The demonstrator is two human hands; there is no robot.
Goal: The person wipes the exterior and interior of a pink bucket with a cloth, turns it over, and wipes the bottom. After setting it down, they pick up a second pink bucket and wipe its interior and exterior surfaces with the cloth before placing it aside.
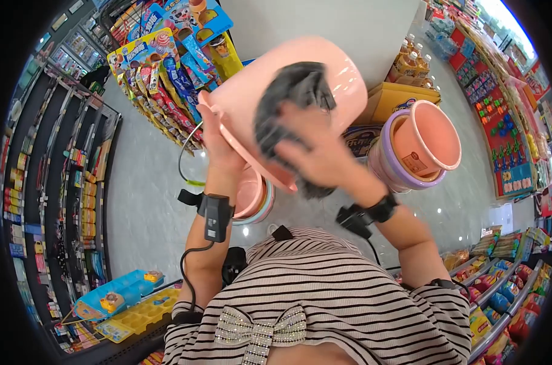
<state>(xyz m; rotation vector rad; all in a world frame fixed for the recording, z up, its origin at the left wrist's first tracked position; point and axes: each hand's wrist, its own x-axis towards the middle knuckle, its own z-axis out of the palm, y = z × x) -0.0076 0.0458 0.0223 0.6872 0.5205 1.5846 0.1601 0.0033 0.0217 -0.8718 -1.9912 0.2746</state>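
Note:
A pink plastic bucket (239, 91) is held up on its side in front of me, its rim toward my left. At that rim, my left hand (220, 143) grips the bucket, with the thumb showing along the edge. My right hand (312, 146) presses a dark grey cloth (294, 85) against the bucket's outer side; the hand and cloth are blurred by motion. Below the bucket, more stacked basins (248, 194) stand on the floor, partly hidden behind my left wrist.
To the right, a pink bucket (435, 137) rests on a stack with a purple-rimmed tub (386, 146). Behind are bottles (413, 64) and a cardboard box (397, 100). Hanging snack packs (160, 91) are at upper left. Shelves line both sides; a blue tray (121, 292) is lower left.

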